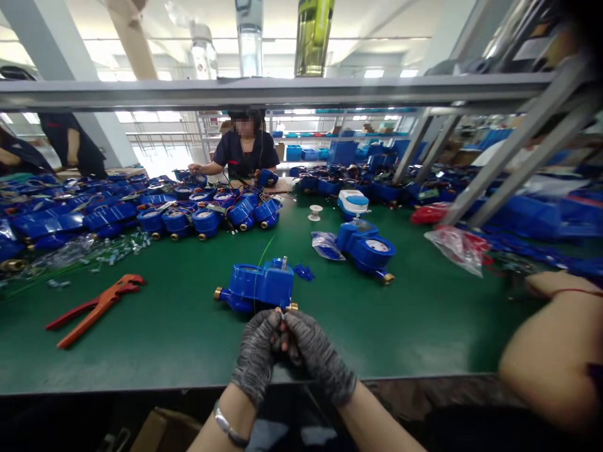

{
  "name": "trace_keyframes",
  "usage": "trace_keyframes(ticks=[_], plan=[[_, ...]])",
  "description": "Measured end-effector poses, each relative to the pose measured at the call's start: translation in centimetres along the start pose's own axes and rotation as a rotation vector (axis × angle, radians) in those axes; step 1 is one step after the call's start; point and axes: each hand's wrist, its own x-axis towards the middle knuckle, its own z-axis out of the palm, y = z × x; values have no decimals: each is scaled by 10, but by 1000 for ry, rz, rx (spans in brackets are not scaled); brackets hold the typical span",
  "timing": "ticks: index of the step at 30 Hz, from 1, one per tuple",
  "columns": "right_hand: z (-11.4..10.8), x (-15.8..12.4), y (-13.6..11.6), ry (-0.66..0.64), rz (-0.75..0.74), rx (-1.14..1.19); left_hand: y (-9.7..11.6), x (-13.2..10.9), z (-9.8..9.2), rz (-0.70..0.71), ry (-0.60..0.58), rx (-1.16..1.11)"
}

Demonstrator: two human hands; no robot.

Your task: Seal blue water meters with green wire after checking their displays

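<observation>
Both my hands wear grey knit gloves and meet at the table's near edge. My left hand [257, 355] and my right hand [318, 358] pinch together on a small part at their fingertips, too small to name. A thin green wire [259, 263] rises from that pinch over a blue water meter [258, 285] lying just beyond my fingers on the green table [188, 333]. The meter has brass ends.
Orange pliers [97, 306] lie to the left. A second blue meter [370, 248] with a plastic bag sits right of centre. Rows of blue meters [207, 216] fill the back, where a person sits working. Another person's arm [551, 351] rests at the right. Red-tinted bags [456, 246] lie nearby.
</observation>
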Motion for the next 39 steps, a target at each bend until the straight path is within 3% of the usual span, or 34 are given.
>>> trace_keyframes(ticks=[3,5,8,10,12,14,15,17,20,23,25,29,31,33,35,39], plan=[[8,0,4,136,-151,-196,2,1,1,-3,1,19],[9,2,8,136,-141,-195,5,2,4,3,-21,52],[3,7,10,36,-15,-89,11,2,9,23,-47,134],[-4,7,6,16,24,-85,14,-3,4,46,-27,184],[-10,2,-3,108,-33,-153,10,-12,-10,171,26,340],[-12,-7,-15,204,-127,-180,-2,-23,-30,436,75,643],[-12,-12,-21,198,-127,-133,-11,-29,-39,495,65,710],[-8,-21,-32,109,-18,52,-28,-39,-50,604,-35,899],[-5,-28,-38,77,120,225,-43,-50,-45,725,-184,1122],[-20,-26,-34,193,46,242,-30,-52,-20,799,-228,1208],[-39,-23,-28,279,-24,263,-9,-46,1,883,-181,1257],[-74,-20,-16,398,-98,267,32,-2,41,1252,46,1470],[-81,-24,-12,389,-92,237,41,25,53,1258,104,1646],[-83,-31,-9,371,-79,219,43,43,55,1249,96,1744],[-85,-37,-5,371,-66,227,42,45,47,1285,77,1735],[-95,-43,-1,391,-16,298,38,12,5,1365,91,1548]])
